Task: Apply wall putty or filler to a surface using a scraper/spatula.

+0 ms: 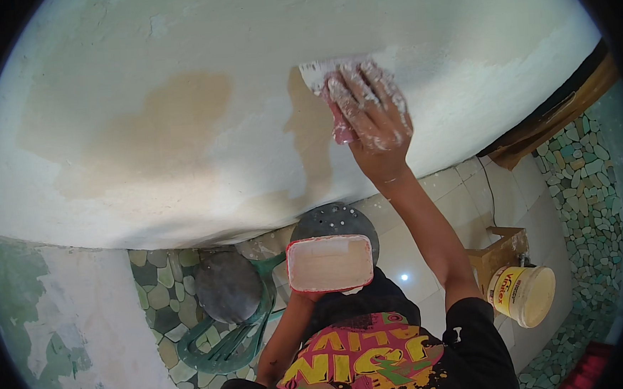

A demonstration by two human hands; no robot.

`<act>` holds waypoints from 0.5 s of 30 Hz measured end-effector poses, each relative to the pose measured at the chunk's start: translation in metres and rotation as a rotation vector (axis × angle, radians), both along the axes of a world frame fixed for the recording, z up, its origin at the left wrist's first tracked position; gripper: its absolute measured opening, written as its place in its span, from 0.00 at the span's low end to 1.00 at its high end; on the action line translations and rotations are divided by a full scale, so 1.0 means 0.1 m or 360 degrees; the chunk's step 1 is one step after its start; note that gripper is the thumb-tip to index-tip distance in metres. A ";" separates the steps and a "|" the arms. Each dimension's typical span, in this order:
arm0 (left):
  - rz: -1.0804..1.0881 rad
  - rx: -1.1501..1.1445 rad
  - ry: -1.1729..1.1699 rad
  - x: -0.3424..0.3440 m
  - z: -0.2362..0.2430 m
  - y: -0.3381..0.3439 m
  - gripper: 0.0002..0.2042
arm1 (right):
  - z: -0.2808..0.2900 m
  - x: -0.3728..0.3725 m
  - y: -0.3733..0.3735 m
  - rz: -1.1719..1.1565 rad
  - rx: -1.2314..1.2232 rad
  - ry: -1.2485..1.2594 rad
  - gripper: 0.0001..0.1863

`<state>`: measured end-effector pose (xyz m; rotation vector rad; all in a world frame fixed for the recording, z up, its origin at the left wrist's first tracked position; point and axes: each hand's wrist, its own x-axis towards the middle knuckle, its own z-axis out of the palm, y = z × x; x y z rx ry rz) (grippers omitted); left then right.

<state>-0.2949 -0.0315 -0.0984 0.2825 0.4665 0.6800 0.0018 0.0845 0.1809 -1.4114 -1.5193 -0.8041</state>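
My right hand point(370, 109), smeared with white, is closed on a putty knife point(313, 77). Its pinkish handle shows beside the fingers, and its wide blade lies against the pale wall point(244, 27). Next to the blade, a shadow of the hand and arm falls on the wall. Low in front of my body, my left hand point(302, 299) holds a rectangular tub point(290, 271) with a red rim from beneath. Pale, whitish material coats the inside of the tub. Most of the left hand's fingers are hidden under it.
A dark round stool point(334, 216) stands behind the tub, against the wall's foot. To the left are a green plastic chair point(228, 346) and a dark round seat point(226, 285). On the right stand a wooden stool point(511, 243) and a yellow-white bucket point(535, 296); a thin cable point(492, 194) crosses the tiles.
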 end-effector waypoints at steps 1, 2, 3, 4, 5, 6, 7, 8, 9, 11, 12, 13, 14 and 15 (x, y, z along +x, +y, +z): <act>-0.0005 -0.0015 -0.0026 0.02 0.02 0.01 0.28 | 0.14 0.00 -0.01 0.0016 0.0092 0.0027 0.23; -0.0008 -0.0029 -0.0051 0.03 0.04 0.00 0.28 | 0.24 0.00 0.02 0.0015 0.0092 0.0029 0.23; -0.0016 -0.0043 -0.0079 0.04 0.06 0.02 0.28 | 0.33 0.03 0.06 -0.0012 0.0122 0.0014 0.22; -0.0022 -0.0056 -0.0107 0.11 0.06 0.01 0.28 | 0.38 0.06 0.10 -0.0037 0.0151 -0.0001 0.22; -0.0027 -0.0070 -0.0135 0.08 0.09 -0.04 0.29 | 0.34 0.11 0.12 -0.0040 0.0152 -0.0002 0.22; -0.0031 -0.0076 -0.0167 0.16 0.13 -0.01 0.29 | 0.26 0.19 0.13 -0.0023 0.0108 -0.0072 0.22; -0.0035 -0.0086 -0.0199 0.17 0.15 -0.04 0.29 | 0.16 0.26 0.13 -0.0007 0.0061 -0.0141 0.21; -0.0040 -0.0095 -0.0231 0.21 0.17 -0.03 0.29 | 0.04 0.30 0.10 -0.0009 0.0066 -0.0147 0.21; -0.0028 -0.0103 -0.0258 0.20 0.19 -0.04 0.29 | -0.11 0.31 0.06 -0.0021 -0.0009 -0.0135 0.21; -0.0026 -0.0127 -0.0321 0.18 0.22 -0.08 0.29 | -0.25 0.29 -0.04 -0.0042 -0.0085 -0.0134 0.21; -0.0024 -0.0137 -0.0349 0.22 0.24 -0.02 0.29 | -0.26 0.25 -0.09 -0.0005 -0.0089 -0.0060 0.21; -0.0022 -0.0147 -0.0376 0.22 0.27 -0.04 0.29 | -0.26 0.22 -0.11 0.0033 -0.0093 0.0014 0.20; -0.0020 -0.0157 -0.0402 0.24 0.30 -0.05 0.29 | -0.23 0.23 -0.10 0.0063 -0.0007 0.0085 0.19; -0.0017 -0.0168 -0.0424 0.27 0.33 -0.05 0.29 | -0.10 0.21 -0.10 0.0069 -0.0005 0.0090 0.19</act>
